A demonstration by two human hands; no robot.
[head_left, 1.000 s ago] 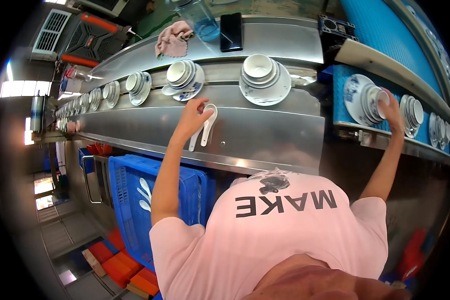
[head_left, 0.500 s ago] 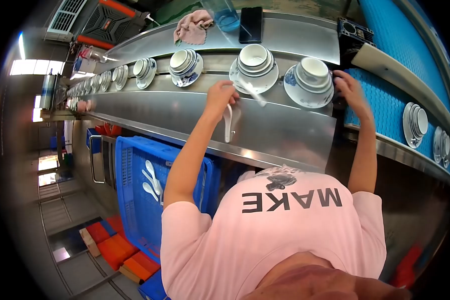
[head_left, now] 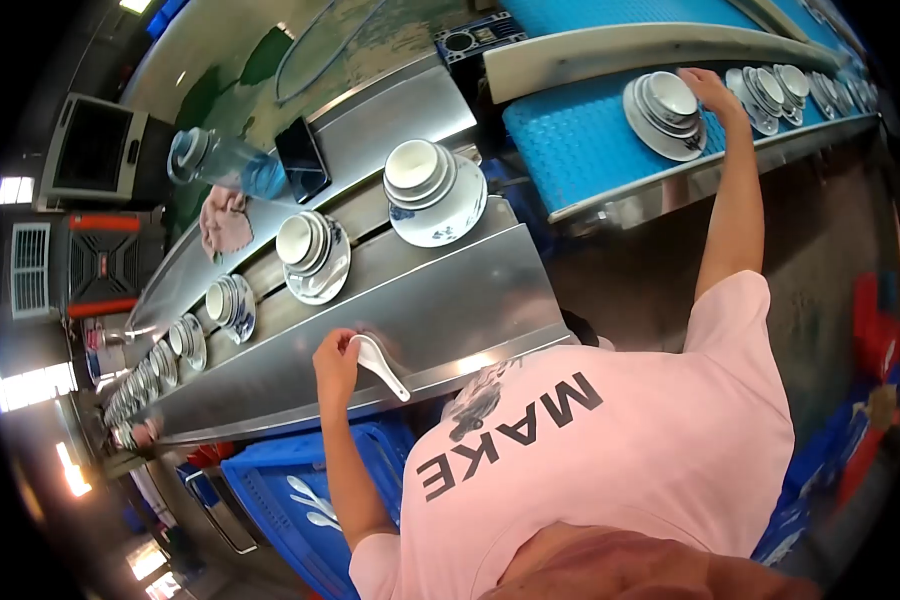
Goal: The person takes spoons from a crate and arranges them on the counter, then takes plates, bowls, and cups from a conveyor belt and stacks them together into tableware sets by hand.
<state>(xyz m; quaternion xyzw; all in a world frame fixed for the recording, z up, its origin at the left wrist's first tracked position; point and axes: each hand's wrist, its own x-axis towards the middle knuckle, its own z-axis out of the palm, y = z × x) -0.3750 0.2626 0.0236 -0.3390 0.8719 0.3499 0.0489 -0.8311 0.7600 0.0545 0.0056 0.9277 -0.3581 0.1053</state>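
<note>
In my left hand (head_left: 338, 360) is a white soup spoon (head_left: 382, 368), pinched near its bowl over the steel ledge, its handle pointing toward my body. My right arm is stretched out to the blue conveyor belt. There my right hand (head_left: 710, 90) grips the far right edge of a stack of white bowls on a plate (head_left: 668, 110). Another stack of bowls on a blue-patterned plate (head_left: 430, 195) stands at the near end of the steel line. Further left along the line is a similar stack (head_left: 312, 255).
Several more stacks trail off left along the steel line (head_left: 450, 275). Other stacks (head_left: 770, 95) sit further right on the blue belt (head_left: 560, 140). A phone (head_left: 302, 158), a water bottle (head_left: 225, 165) and a pink cloth (head_left: 225, 222) lie behind. Spoons lie in a blue crate (head_left: 270, 480).
My view has turned right. My right hand has carried the end stack from the steel line onto the blue belt. My left hand has drawn back toward my body with a spoon.
</note>
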